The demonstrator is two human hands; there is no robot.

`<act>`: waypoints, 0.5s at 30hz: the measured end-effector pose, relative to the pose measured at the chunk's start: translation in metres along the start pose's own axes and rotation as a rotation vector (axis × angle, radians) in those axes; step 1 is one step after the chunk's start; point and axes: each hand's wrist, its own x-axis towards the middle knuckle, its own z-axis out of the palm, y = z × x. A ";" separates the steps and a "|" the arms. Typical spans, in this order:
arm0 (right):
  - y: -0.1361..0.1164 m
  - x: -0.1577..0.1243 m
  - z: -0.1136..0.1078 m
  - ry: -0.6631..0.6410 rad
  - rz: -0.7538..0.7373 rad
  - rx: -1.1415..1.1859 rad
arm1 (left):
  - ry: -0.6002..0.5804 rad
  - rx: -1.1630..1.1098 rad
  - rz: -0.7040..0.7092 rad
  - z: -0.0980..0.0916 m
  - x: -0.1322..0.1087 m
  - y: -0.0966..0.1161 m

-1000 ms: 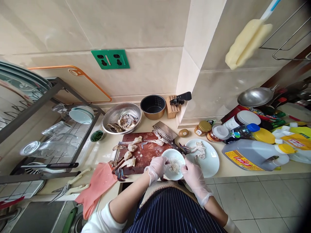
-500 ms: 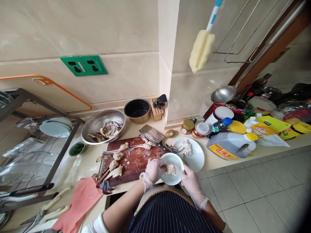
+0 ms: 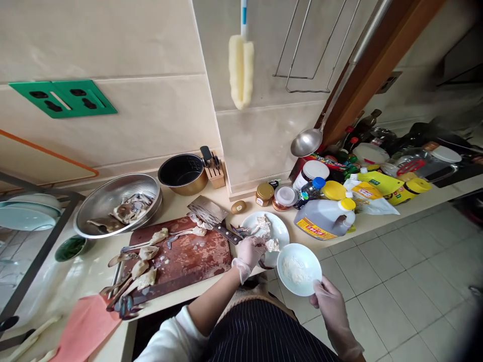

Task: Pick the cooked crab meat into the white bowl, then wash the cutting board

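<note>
My left hand [image 3: 249,254], in a clear glove, is closed on a crab piece [image 3: 272,245] whose meat is coated white, at the near edge of a pale plate [image 3: 284,229]. Another coated crab piece [image 3: 262,223] lies on that plate. My gloved right hand [image 3: 329,296] grips the rim of a small bowl [image 3: 317,266] with white powder [image 3: 295,271] in it, held out past the counter edge. Left of my hands, several cut crab pieces [image 3: 149,251] lie on a red-brown chopping board [image 3: 209,256]. A cleaver [image 3: 207,211] rests across the board's far right corner.
Behind the board stand a steel basin [image 3: 85,211] with crab parts and a black-lined pot [image 3: 184,176]. A kiwi [image 3: 238,206], jars [image 3: 285,197] and a large jug [image 3: 320,216] line the counter to the right. A ladle [image 3: 307,143] hangs above them.
My left hand has lifted the crab piece out of the bowl and brought it to the plate. My right hand has moved the bowl rightward, away from the plate. The view has turned right.
</note>
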 end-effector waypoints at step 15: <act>-0.025 0.033 -0.021 0.033 0.036 -0.192 | 0.038 0.126 0.019 0.007 0.001 0.006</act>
